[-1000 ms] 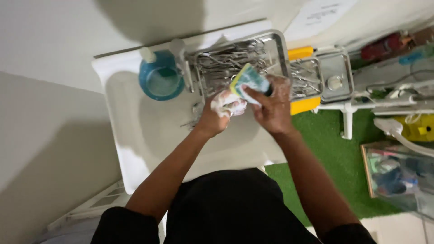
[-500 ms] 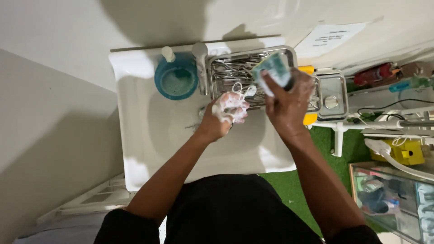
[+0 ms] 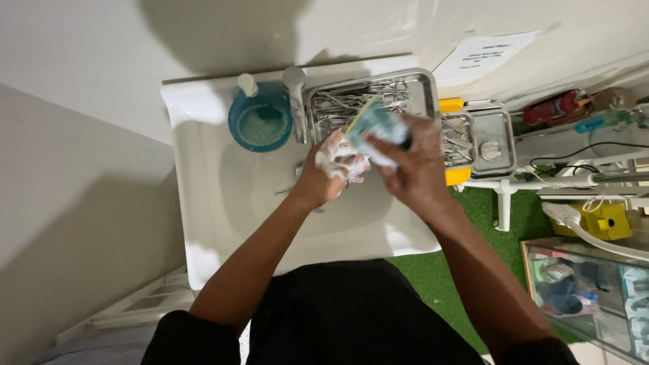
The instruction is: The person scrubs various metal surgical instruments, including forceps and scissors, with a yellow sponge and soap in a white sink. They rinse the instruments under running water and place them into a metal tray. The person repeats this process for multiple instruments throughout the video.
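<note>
Left hand (image 3: 331, 172) soapy, clenched on small metal tool, over sink (image 3: 223, 223) | right hand (image 3: 412, 165) grasping sponge (image 3: 372, 125) against it | risk: foam slicks grip, tool may slip into basin; sharp tips in tray (image 3: 412, 84) nearby.

foam-hidden left fingers (image 3: 341, 162), blurred sponge (image 3: 372, 128)

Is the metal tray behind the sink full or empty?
Full: the metal tray holds many metal instruments, heaped across its bottom behind the sponge.
</note>
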